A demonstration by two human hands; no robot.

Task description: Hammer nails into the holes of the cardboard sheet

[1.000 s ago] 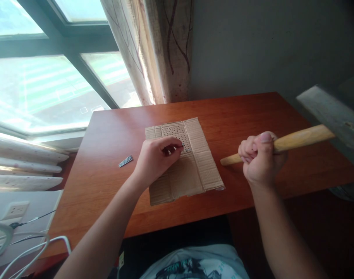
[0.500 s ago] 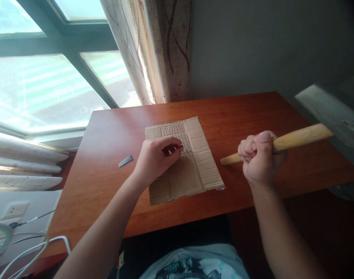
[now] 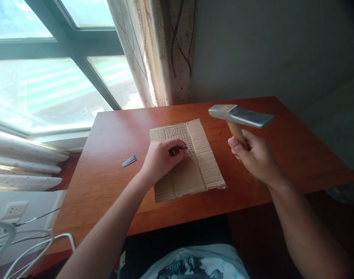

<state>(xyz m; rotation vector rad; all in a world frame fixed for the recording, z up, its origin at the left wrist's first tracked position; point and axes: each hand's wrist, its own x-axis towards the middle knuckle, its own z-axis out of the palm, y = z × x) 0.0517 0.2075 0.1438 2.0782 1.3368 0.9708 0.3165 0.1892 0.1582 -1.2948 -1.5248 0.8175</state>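
Observation:
My right hand [image 3: 254, 155] grips the wooden handle of a hammer [image 3: 241, 116], raised above the right part of the table, its grey metal head pointing left and right. Over a brown cardboard sheet [image 3: 191, 174], my left hand [image 3: 167, 157] is closed in a pinch, thumb and forefinger together on a nail [image 3: 186, 147] of which only a small dark bit shows. Beneath the fingertips lies the lower edge of a panel of small dark dots [image 3: 178, 133] in rows on the cardboard. A small bundle of nails [image 3: 129, 161] lies left of my left hand.
The reddish-brown wooden table [image 3: 107, 193] stands by a window [image 3: 55, 93] with a patterned curtain [image 3: 179, 58]. White cables [image 3: 50, 246] and a wall socket [image 3: 16, 210] are at the lower left. A grey wall [image 3: 252, 50] rises behind the table.
The hammer has swung left and turned, its head coming from the far right to above the table near the cardboard. My left hand keeps its pinch at the dotted panel.

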